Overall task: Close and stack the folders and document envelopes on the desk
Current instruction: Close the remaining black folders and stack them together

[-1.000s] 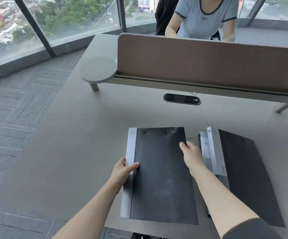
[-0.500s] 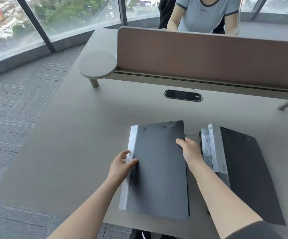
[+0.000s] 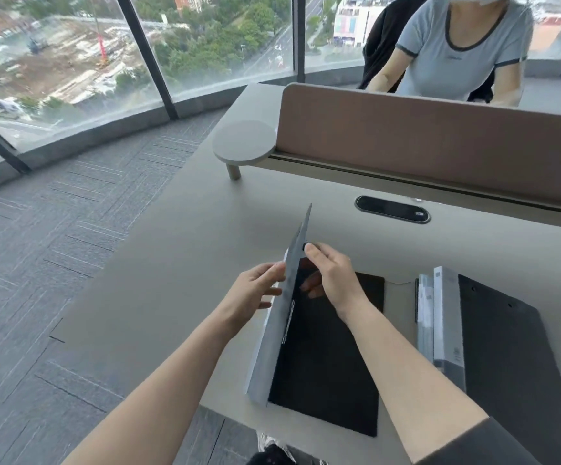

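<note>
Bare desk lies left of center; the raised folder cover and brown divider block.

No legible text, labels or numbers anywhere.

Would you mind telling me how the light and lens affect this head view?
Head view: soft daylight from the windows, faint shadows on the desk; wide-angle bending curves the divider; the lifted folder cover looks slightly blurred; no harsh glare.
</note>
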Tool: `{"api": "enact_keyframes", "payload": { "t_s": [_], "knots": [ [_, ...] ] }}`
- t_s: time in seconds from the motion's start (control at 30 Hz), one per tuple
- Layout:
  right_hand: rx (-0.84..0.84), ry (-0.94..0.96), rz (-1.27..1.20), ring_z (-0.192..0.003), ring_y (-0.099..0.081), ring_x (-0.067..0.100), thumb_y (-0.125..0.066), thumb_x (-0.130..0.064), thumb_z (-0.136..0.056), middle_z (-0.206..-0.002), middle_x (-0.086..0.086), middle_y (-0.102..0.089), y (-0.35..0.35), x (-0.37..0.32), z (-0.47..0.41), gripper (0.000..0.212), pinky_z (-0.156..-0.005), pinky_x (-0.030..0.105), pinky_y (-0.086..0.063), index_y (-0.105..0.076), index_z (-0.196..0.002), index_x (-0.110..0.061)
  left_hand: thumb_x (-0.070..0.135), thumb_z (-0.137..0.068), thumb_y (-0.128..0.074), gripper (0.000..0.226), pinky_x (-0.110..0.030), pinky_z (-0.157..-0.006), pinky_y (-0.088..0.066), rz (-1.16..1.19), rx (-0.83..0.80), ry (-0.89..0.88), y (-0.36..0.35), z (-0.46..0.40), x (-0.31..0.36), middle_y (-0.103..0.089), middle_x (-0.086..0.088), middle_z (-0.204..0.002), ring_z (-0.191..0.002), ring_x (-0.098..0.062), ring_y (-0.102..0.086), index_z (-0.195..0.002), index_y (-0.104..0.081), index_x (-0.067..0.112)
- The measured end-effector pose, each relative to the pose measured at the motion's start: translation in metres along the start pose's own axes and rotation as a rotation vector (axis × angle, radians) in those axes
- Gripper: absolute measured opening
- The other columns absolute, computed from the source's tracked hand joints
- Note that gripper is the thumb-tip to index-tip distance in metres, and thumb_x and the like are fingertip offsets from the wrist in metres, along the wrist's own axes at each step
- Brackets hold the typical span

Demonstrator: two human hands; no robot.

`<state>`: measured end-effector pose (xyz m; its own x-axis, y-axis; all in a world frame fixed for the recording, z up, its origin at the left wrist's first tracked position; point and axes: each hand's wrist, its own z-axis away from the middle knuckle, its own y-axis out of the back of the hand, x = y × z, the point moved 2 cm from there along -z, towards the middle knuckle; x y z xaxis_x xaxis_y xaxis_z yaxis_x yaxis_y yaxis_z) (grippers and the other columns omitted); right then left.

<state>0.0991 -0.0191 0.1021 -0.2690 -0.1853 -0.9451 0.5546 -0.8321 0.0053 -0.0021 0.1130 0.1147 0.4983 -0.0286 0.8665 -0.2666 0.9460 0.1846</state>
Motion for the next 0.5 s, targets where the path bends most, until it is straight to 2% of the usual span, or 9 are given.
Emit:
{"api": "enact_keyframes", "payload": {
  "t_s": [0.07,0.13,0.23,0.3,0.37,0.4,0.47,0.5],
  "knots": [
    [-0.076,0.024,0.019,-0.077,-0.071,0.025,-0.052,-0.035,-0.100,-0.103,0.007,-0.073,-0.012,0.001,0.003,0.030,-0.063,0.034,-0.055,-0.065,-0.124,-0.024,0.054,-0.087,-0.059,0.044,-0.041,-0.093,-0.052,-0.014,0.013,-0.022,0.009,0.010,0.009,-0.071,0.004,-0.116,-0.104,-0.018,-0.068,-0.122,-0.063,0.027],
    [-0.135,0.041,0.034,-0.088,-0.072,0.025,-0.054,-0.034,-0.096,-0.109,0.001,-0.074,-0.024,0.004,0.005,0.031,-0.069,0.035,-0.056,-0.065,-0.126,-0.032,0.048,-0.083,-0.064,0.045,-0.039,-0.088,-0.054,-0.029,0.027,-0.034,0.020,0.015,0.014,-0.074,0.004,-0.111,-0.098,-0.013,-0.071,-0.123,-0.064,0.026],
    [-0.186,0.079,0.079,-0.091,-0.068,0.009,-0.056,-0.032,-0.093,-0.110,-0.011,-0.073,-0.044,0.007,0.008,0.034,-0.072,0.026,-0.051,-0.065,-0.126,-0.037,0.022,-0.093,-0.065,0.024,-0.023,-0.063,-0.056,0.002,0.047,-0.043,0.040,0.018,0.016,-0.075,0.001,-0.105,-0.082,-0.007,-0.073,-0.117,-0.065,0.019],
    [-0.204,0.095,0.121,-0.089,-0.062,-0.001,-0.058,-0.029,-0.093,-0.101,-0.020,-0.070,-0.059,0.012,0.008,0.038,-0.076,0.021,-0.047,-0.064,-0.130,-0.035,0.010,-0.094,-0.062,0.020,-0.019,-0.056,-0.054,0.001,0.072,-0.034,0.057,0.014,0.012,-0.074,-0.004,-0.099,-0.071,-0.006,-0.071,-0.112,-0.068,0.015],
    [-0.204,0.084,0.197,-0.078,-0.058,-0.001,-0.060,-0.030,-0.093,-0.080,-0.026,-0.062,-0.073,0.019,0.008,0.038,-0.078,0.022,-0.047,-0.064,-0.130,-0.037,0.004,-0.094,-0.058,0.021,-0.022,-0.056,-0.056,0.003,0.100,-0.030,0.076,0.009,0.007,-0.075,-0.008,-0.094,-0.068,-0.010,-0.071,-0.104,-0.071,0.016],
    [-0.188,0.078,0.238,-0.075,-0.057,0.000,-0.060,-0.030,-0.092,-0.077,-0.027,-0.060,-0.080,0.024,0.008,0.037,-0.080,0.025,-0.049,-0.065,-0.128,-0.038,0.002,-0.093,-0.057,0.024,-0.024,-0.059,-0.057,-0.002,0.111,-0.031,0.088,0.005,0.002,-0.076,-0.009,-0.093,-0.070,-0.014,-0.071,-0.100,-0.073,0.017],
    [-0.108,0.077,0.323,-0.080,-0.057,0.002,-0.060,-0.031,-0.091,-0.090,-0.025,-0.064,-0.093,0.035,0.007,0.034,-0.088,0.030,-0.052,-0.067,-0.123,-0.038,0.001,-0.090,-0.056,0.027,-0.031,-0.067,-0.057,-0.028,0.130,-0.032,0.109,-0.003,-0.007,-0.077,-0.012,-0.090,-0.073,-0.023,-0.070,-0.094,-0.077,0.018],
    [-0.027,0.069,0.376,-0.082,-0.059,0.004,-0.060,-0.030,-0.090,-0.095,-0.021,-0.066,-0.097,0.043,0.005,0.028,-0.088,0.033,-0.053,-0.068,-0.116,-0.037,0.002,-0.088,-0.056,0.028,-0.033,-0.067,-0.055,-0.059,0.140,-0.031,0.119,-0.008,-0.013,-0.077,-0.010,-0.086,-0.070,-0.026,-0.067,-0.092,-0.077,0.019]
  ]
}}
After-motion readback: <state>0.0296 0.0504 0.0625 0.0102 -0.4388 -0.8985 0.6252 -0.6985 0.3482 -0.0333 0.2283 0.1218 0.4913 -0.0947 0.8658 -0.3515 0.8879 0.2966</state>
